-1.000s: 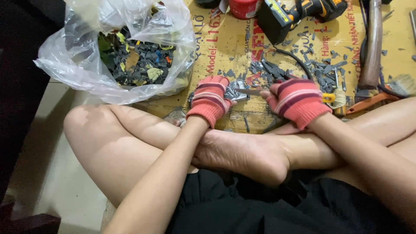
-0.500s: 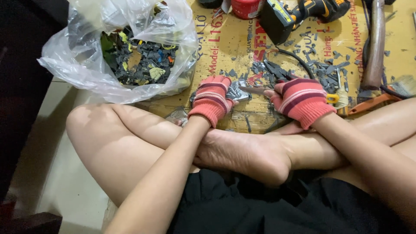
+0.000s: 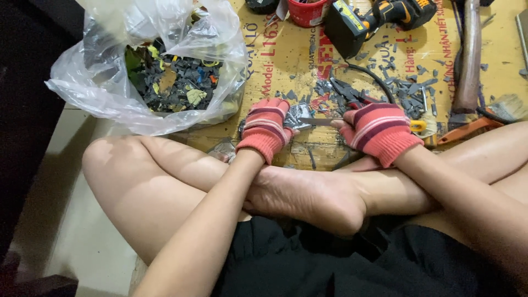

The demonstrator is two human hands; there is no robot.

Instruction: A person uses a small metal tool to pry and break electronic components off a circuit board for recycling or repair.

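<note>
Left hand: gloved, closed on a small grey piece, just right of the plastic bag.
Right hand: gloved, gripping a thin metal tool; tip touches the piece.
Technique: we judge a firm pinch and short strokes directed away from the fingers work best.
Counts: gloves 2; bag 1; cordless drill 1, well right of the bag; red cup 1.

The right hand has slid slightly down and toward the left hand, so the thin metal blade between them now shows more clearly.
</note>
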